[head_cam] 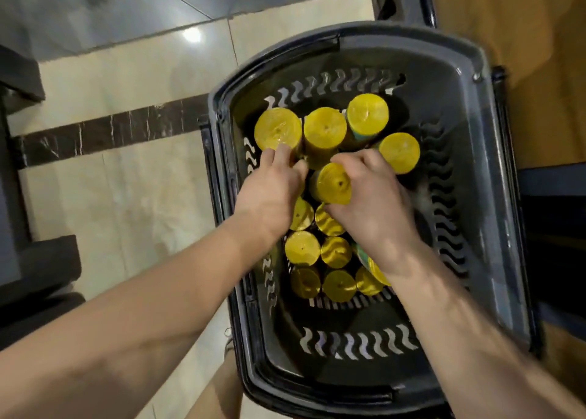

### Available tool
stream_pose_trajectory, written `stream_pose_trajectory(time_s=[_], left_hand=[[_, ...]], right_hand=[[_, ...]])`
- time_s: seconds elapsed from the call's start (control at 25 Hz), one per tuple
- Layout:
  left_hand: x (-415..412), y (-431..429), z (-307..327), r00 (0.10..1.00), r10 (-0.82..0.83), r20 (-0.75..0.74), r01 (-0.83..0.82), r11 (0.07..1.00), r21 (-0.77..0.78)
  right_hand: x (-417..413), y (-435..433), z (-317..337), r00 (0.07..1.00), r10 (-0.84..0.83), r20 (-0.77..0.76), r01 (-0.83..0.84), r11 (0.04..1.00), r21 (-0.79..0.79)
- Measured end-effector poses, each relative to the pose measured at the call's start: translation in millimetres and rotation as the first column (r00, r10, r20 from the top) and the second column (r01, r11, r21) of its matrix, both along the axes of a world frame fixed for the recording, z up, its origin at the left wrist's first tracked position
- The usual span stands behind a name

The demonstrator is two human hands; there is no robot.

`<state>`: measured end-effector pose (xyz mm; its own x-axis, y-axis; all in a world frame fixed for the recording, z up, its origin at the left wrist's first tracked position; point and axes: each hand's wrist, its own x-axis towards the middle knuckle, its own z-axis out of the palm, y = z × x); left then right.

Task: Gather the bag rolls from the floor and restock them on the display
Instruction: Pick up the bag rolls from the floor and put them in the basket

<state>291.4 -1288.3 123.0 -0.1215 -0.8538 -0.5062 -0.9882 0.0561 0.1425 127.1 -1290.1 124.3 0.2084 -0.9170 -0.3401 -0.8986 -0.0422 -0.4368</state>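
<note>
Yellow bag rolls [325, 128] stand in a dark basket [485, 152], left hand [271, 193] and right hand [371, 206] each gripping one.

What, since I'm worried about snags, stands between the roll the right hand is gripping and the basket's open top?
Nothing visible does. The right hand grips the tilted roll above its neighbours. The left hand is beside it, not over it. The basket is open-topped, and the display is out of view.

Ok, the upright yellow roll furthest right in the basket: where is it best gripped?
Probably grip the far-right roll round its upper side, coming from above and from its right. It stands on end with the round side exposed, other rolls crowd its left, and the basket is open on its right.
</note>
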Motion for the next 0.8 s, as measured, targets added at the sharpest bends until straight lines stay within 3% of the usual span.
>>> stream_pose_trajectory(time_s=[0.2,0.48,0.64,0.8], left_hand=[[-3.0,1.8,0.3,1.000,0.016,0.018,-0.016,0.999,0.037],[7.0,5.0,29.4,0.995,-0.035,-0.090,0.037,0.999,0.023],[16.6,3.2,88.0,0.995,-0.059,-0.086,0.060,0.998,0.014],[24.0,2.7,197.7,0.989,-0.142,-0.049,0.140,0.989,-0.043]], right_hand=[[9.7,-2.7,-28.4,0.996,0.030,-0.080,-0.025,0.998,0.054],[10.2,8.1,-23.4,0.997,-0.060,0.051,0.054,0.992,0.114],[-1.7,7.1,37.4,0.999,0.010,0.033,-0.012,0.998,0.060],[-14.0,-6.9,155.4,0.994,0.087,-0.062,-0.086,0.996,0.011]])
